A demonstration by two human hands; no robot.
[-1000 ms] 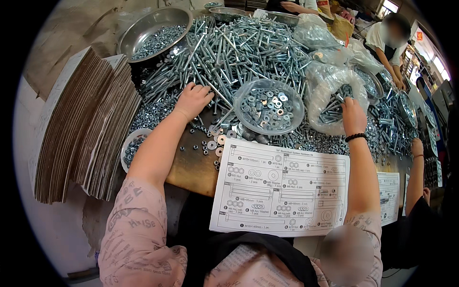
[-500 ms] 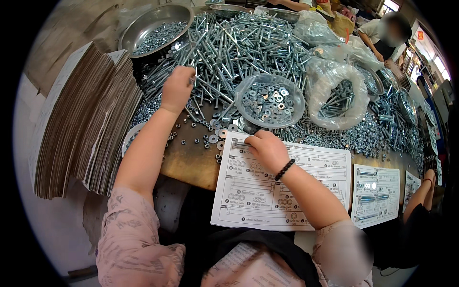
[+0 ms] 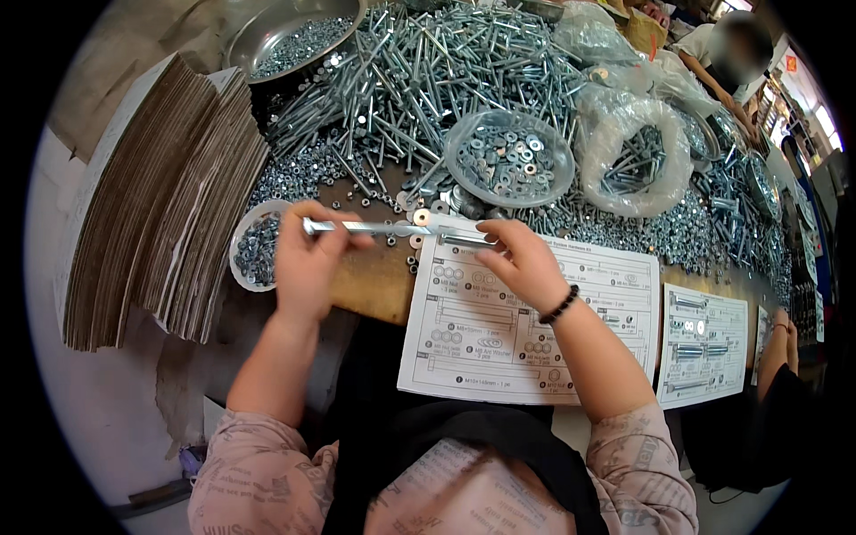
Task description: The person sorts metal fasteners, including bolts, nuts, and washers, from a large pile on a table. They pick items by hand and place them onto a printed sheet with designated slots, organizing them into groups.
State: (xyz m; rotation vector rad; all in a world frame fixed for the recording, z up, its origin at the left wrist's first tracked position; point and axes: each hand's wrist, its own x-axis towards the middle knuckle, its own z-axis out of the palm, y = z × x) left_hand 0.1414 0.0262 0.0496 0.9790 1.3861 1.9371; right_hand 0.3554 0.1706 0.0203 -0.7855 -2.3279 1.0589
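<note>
At nine o'clock we see a fanned stack of flat brown cardboard sheets [image 3: 165,196] leaning along the bench edge. Just to its right, at about ten o'clock from centre, sits a small round clear plastic tub of nuts [image 3: 252,248], partly hidden behind our left hand [image 3: 308,263]. That hand is curled closed around the head end of a long silver steel bolt [image 3: 392,230], which lies nearly level above the brown wooden benchtop [image 3: 374,285]. A flat steel washer [image 3: 421,217] sits on the shank near its middle. At twelve o'clock a wide heap of long zinc-plated bolts [image 3: 419,71] covers the bench, with a round steel pan of small nuts [image 3: 294,36] at eleven o'clock. Our right hand [image 3: 526,263], with a black bead bracelet [image 3: 560,304] at the wrist, pinches the bolt's threaded end between thumb and fingertips, the fingers drawn narrow. Beneath it lies a white printed parts sheet [image 3: 535,339]. At one o'clock stands a clear round plastic bowl of washers [image 3: 508,156], then a clear plastic bag of bolts [image 3: 637,160]. At three o'clock lies a second white sheet [image 3: 704,343].
</note>
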